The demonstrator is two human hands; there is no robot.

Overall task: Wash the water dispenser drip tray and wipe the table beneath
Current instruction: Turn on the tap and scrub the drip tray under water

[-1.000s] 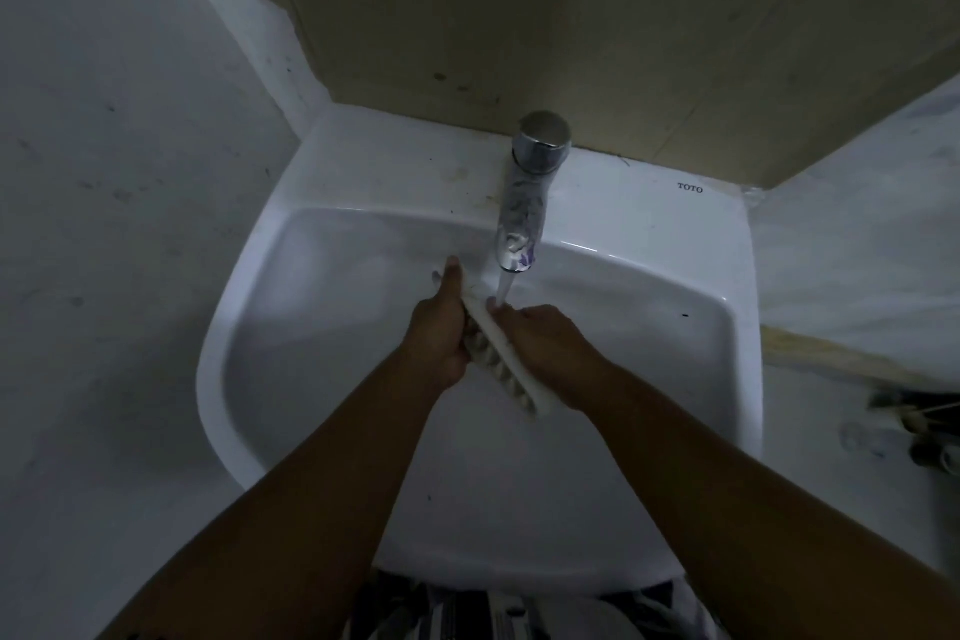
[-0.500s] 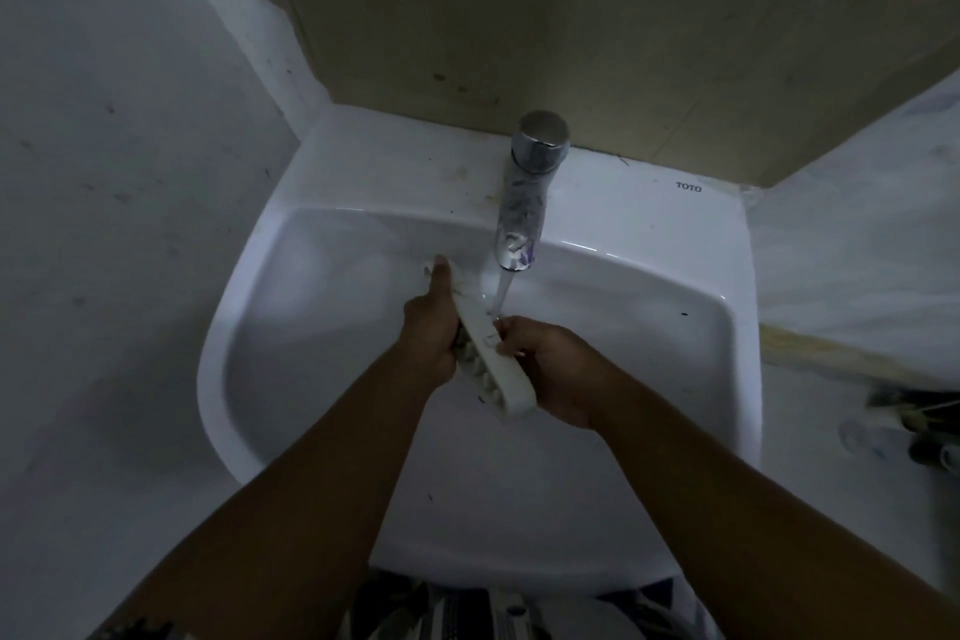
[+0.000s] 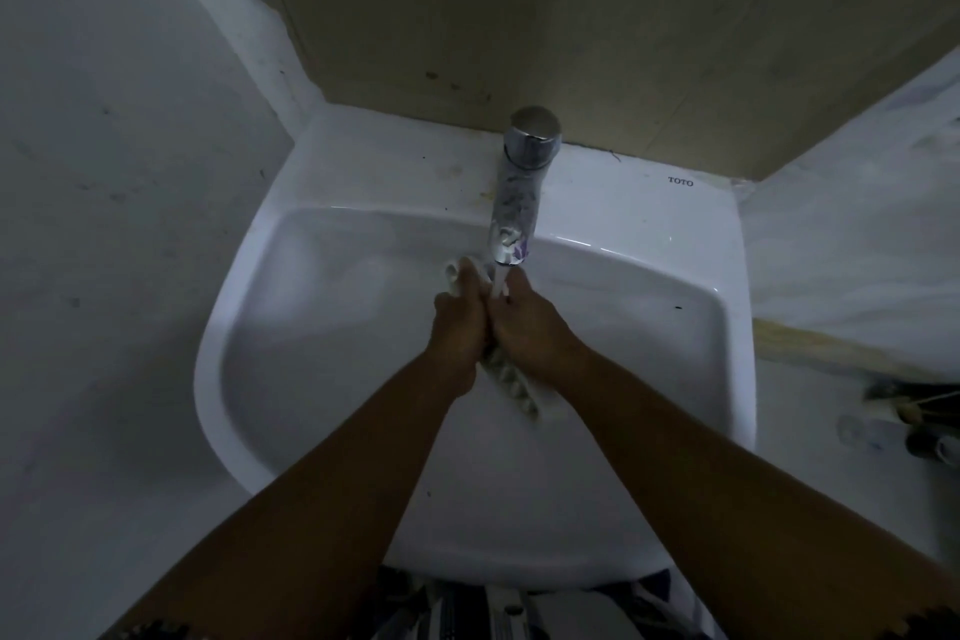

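View from the head, over the sink (image 3: 210,369). You held the tray (image 3: 515,387) on edge above the basin, its length running from 11 o'clock, just below the tap (image 3: 519,192), to 5 o'clock, towards your body. The left hand (image 3: 460,327) grasped it from the 9 o'clock side, with its fingers curled over the far end. The right hand (image 3: 524,327) grasped it from the 3 o'clock side. The two hands were pressed close together, so only the two ends of the tray showed. The tap stood at 12 o'clock on the sink's back ledge, and a thin stream (image 3: 500,283) fell from it onto the tray's far end, beside your right fingers.

Stage, as judged: the washing half was under way, at a rinse or a rub under running water. No soap, sponge or cloth was visible. Whether the tray was clean could not be told in the dim light. What remained was to finish the rinse, shut the tap and carry the tray back. The desk beneath the dispenser lay out of view, so its wiping appeared not yet begun.
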